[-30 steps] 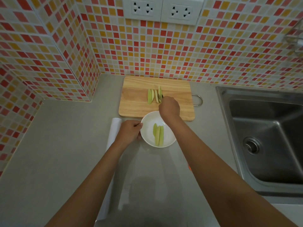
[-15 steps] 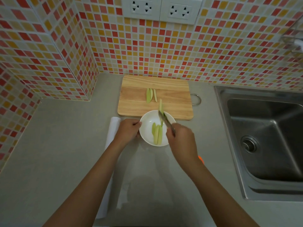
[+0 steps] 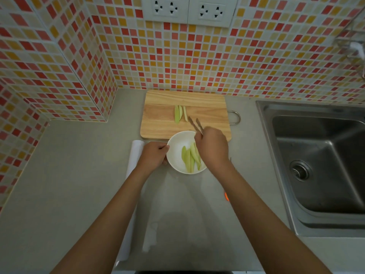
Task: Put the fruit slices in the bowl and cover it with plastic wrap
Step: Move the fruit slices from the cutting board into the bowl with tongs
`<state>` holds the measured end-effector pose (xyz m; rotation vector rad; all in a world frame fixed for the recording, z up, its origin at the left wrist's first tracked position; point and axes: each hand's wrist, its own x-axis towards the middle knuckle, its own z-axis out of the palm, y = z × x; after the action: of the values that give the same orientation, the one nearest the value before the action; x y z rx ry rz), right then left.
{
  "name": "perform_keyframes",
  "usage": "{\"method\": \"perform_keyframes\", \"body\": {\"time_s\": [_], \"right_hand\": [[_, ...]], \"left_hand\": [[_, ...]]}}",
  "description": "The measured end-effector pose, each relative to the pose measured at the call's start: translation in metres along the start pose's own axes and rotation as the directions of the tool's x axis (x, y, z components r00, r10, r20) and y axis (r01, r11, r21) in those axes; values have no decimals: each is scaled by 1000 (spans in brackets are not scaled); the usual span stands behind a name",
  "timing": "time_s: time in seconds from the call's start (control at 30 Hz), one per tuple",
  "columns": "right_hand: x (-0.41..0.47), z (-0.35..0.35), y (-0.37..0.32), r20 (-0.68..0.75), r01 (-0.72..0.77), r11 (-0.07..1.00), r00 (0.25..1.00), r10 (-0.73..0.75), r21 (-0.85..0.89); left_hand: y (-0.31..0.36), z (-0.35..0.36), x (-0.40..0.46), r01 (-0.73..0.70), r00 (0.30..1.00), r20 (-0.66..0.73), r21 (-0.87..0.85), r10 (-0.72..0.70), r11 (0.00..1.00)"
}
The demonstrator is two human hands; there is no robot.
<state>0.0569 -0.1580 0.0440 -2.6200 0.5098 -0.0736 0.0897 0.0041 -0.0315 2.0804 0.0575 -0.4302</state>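
- While slices remain to be moved: green fruit slices [image 3: 191, 159], several, lying lengthwise in the white bowl [image 3: 175, 147]; three more [image 3: 180, 114] side by side on the wooden cutting board [image 3: 167, 125], just beyond the bowl.
- Tongs [image 3: 195, 125], tips parted and empty, aimed at the board slices; probably kept for clean handling.
- Right hand [image 3: 212, 150], closed around the tongs' handles, over the bowl's right side.
- Left hand [image 3: 155, 156], pinching the bowl's left rim, apparently to steady it.
- Plastic wrap roll [image 3: 136, 153], under the left wrist, sheet drawn out along the counter [image 3: 59, 175], ready for covering.
- Sink [image 3: 316, 165], well apart, right.
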Motion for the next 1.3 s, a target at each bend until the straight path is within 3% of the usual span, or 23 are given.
{"method": "perform_keyframes", "body": {"time_s": [0.2,0.37,0.67,0.83,0.93,1.03,1.1,1.3], "right_hand": [[73,32,-19,171,40,993,985,-21,-107],[76,30,-14,137,22,998,990,-14,-62],[-54,-18,31,84,48,992,995,-58,112],[-83,-3,34,237,28,997,971,-10,-72],[-70,-2,27,164,31,997,986,-19,-73],[-35,-5,8,62,13,997,998,-17,71],[1,2,-9,74,-10,991,997,0,131],[75,42,-35,163,25,999,986,-19,-31]], "left_hand": [[0,0,1,19,1000,3,-10,-19,1000],[1,0,1,16,1000,7,-9,-16,1000],[2,0,0,2,1000,-8,3,-2,1000],[1,0,1,2,1000,-9,-8,-3,1000],[1,0,0,10,1000,-2,-23,-10,1000],[2,0,-1,-6,1000,2,-6,6,1000],[2,0,-1,-9,1000,3,-4,9,1000],[0,0,0,5,1000,9,-23,-5,1000]]}}
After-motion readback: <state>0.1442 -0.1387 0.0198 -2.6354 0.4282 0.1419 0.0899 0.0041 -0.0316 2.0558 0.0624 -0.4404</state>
